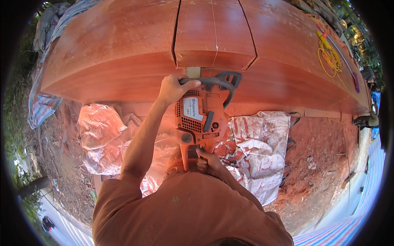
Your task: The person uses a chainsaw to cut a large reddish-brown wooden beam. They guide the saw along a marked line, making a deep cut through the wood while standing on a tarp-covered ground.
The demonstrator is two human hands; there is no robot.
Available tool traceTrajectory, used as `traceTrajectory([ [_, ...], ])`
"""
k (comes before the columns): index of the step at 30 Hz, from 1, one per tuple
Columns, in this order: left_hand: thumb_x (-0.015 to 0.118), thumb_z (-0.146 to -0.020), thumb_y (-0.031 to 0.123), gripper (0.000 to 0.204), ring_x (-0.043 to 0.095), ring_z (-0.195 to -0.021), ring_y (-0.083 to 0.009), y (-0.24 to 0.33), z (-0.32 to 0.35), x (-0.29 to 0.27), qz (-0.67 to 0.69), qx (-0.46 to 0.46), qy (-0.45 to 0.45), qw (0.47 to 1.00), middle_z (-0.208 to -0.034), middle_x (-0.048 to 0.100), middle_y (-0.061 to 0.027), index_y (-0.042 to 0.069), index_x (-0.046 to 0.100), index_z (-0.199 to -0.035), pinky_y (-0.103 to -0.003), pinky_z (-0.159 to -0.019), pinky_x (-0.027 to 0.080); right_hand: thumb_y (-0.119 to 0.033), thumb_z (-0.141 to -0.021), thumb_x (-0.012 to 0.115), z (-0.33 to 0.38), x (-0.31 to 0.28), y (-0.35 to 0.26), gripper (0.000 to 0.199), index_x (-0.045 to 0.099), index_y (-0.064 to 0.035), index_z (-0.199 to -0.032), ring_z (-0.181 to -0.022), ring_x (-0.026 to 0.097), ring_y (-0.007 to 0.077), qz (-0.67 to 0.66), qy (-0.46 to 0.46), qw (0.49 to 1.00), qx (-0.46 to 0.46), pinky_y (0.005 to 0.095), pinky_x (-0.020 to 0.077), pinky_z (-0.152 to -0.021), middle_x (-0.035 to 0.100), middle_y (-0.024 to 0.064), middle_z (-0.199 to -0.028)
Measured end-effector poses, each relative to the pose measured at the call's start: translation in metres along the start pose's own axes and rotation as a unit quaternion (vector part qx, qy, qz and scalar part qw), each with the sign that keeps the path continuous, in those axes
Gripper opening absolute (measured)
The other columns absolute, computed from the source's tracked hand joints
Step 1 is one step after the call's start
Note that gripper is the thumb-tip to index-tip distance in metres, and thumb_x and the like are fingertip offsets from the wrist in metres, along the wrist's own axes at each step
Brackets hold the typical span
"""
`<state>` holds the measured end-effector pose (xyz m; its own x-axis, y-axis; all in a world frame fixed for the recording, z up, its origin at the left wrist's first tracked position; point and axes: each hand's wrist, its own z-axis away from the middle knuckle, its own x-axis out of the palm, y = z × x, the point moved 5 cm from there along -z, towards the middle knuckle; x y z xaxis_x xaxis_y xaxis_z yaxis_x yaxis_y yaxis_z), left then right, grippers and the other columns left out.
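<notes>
I hold an orange chainsaw (201, 119) against the near face of a huge reddish wooden slab (123, 45). My left hand (174, 88) is wrapped around the saw's grey front handle bar. Closer to my body, my right hand (207, 160) grips the rear handle. The saw's bar (193, 72) points into the wood below a block (213, 35) marked off by two dark cuts in the slab's top. Most of the bar is hidden.
Crumpled white sacks (254, 143) dusted with red sawdust lie on the ground under the saw. A yellow cord (330, 57) lies coiled on the slab's right end. Striped tarpaulin (41, 110) hangs at the left. Red dirt (320, 139) covers the ground.
</notes>
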<state>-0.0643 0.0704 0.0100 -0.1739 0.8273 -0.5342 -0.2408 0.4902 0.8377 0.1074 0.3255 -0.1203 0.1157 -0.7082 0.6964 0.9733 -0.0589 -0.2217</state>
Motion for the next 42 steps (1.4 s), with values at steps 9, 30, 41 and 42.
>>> traceTrajectory([
  [9,0.079,-0.080,0.056,0.057,0.065,-0.058,-0.0171,-0.003,0.021,0.003,-0.007,-0.001,0.007,1.000,-0.061,0.066,-0.0089,0.000,0.078,-0.083,-0.034,-0.057,0.051,-0.033,-0.103,0.061,0.017,0.001,0.011,0.035,0.047,-0.0151,-0.076,-0.046,0.030,0.0113,0.017,0.007,1.000,0.009,0.0302,0.0283,-0.049,0.031,-0.0043,-0.054],
  [30,0.080,-0.080,0.057,0.059,0.064,-0.056,-0.0174,0.000,0.104,0.017,-0.002,-0.008,0.021,1.000,-0.058,0.064,-0.0084,-0.002,0.075,-0.078,-0.034,-0.055,0.050,-0.031,-0.102,0.064,0.054,-0.021,0.079,0.033,0.048,-0.0145,-0.077,-0.046,0.036,0.0109,0.029,-0.026,0.999,0.026,0.0303,0.0326,-0.049,0.038,-0.0035,-0.054],
  [41,0.079,-0.080,0.054,0.056,0.059,-0.053,-0.0153,-0.013,0.034,-0.002,-0.021,0.008,0.010,1.000,-0.054,0.058,-0.0050,0.000,0.070,-0.068,-0.033,-0.053,0.046,-0.038,-0.102,0.063,0.016,0.008,0.036,0.035,0.049,-0.0147,-0.079,-0.047,0.031,0.0101,-0.028,-0.005,0.999,0.023,0.0288,0.0296,-0.050,0.034,-0.0043,-0.054],
  [42,0.079,-0.080,0.055,0.057,0.058,-0.052,-0.0152,-0.015,0.026,-0.003,-0.015,0.013,0.010,1.000,-0.053,0.057,-0.0045,0.001,0.069,-0.067,-0.033,-0.052,0.046,-0.039,-0.101,0.064,0.014,0.011,0.031,0.035,0.049,-0.0149,-0.079,-0.047,0.032,0.0101,-0.023,-0.010,1.000,0.016,0.0289,0.0297,-0.050,0.034,-0.0044,-0.054],
])
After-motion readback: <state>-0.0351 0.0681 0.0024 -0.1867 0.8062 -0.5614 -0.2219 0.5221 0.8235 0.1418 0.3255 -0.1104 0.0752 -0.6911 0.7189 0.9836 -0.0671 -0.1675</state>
